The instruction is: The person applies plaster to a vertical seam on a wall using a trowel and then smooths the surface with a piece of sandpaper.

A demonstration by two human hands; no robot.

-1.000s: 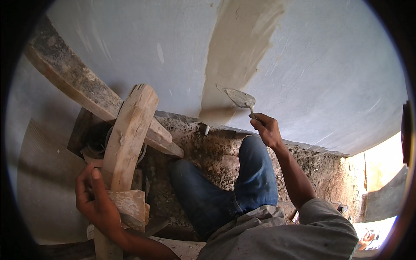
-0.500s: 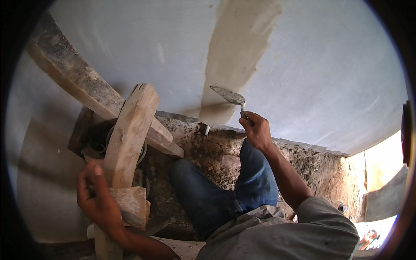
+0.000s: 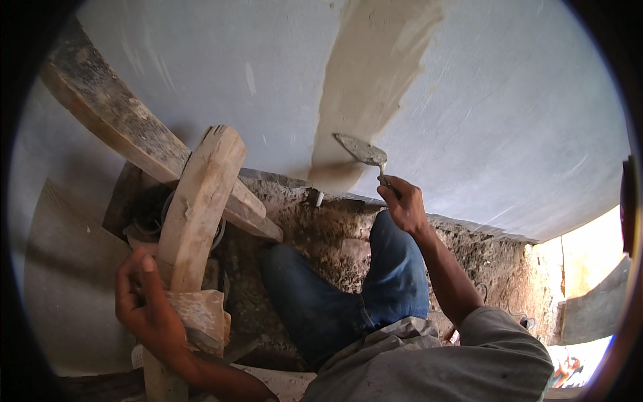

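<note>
My right hand [image 3: 402, 204] grips the handle of a pointing trowel [image 3: 360, 149], whose mortar-smeared blade is at a beige strip of wet-looking plaster [image 3: 372, 60] on the pale grey wall [image 3: 509, 100]. At the lower left, my left hand [image 3: 147, 298] has curled fingers beside an upright timber [image 3: 201, 194] and a short rough wooden block [image 3: 201, 308] fixed across it; what those fingers hold, if anything, is hidden. Behind the timber, a long weathered beam [image 3: 127, 120] slants down from the upper left.
My bent knees [image 3: 392, 261] are over rough, rubble-strewn ground [image 3: 482, 261] along the wall's foot. A small white pipe stub [image 3: 319, 199] sticks out there. A dark round container [image 3: 151, 208] sits behind the timber. At the right is a bright opening [image 3: 589, 254].
The trowel in my right hand has shifted slightly left along the plaster strip over the last second, its blade turning a little. My left hand is in much the same place.
</note>
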